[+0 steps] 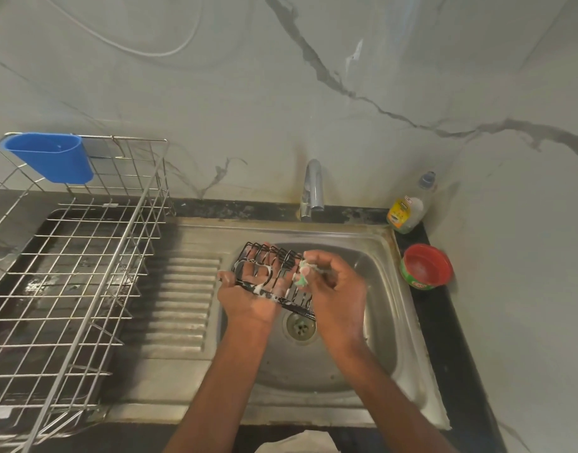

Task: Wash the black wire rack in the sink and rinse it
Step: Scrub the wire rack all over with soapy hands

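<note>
Over the steel sink (384,308), above and just left of the drain (300,325), the black wire rack (282,273) is held clear of the basin, tilted, its long axis running from far left to near right, with its near bar streaked in white suds. The left hand (248,297) lies under the rack's left part, palm up, fingers showing through the wires and the thumb hooked over the near edge, so this grip is grasping the rack. The right hand (335,289) sits at the rack's right end, fingers curled and pinching a small green scrubber (302,277) against the wires. A tap (312,188) stands at the far rim of the sink; whether water is running cannot be told. On the dark surface (444,338) to the right, a red tub (426,266) stands open with a pale residue inside, and a clear bottle (410,207) with a yellow label stands in the far corner. Left of the sink, a metal dish rack (68,256) carries a blue cup (50,160) hooked on its far rail.
</note>
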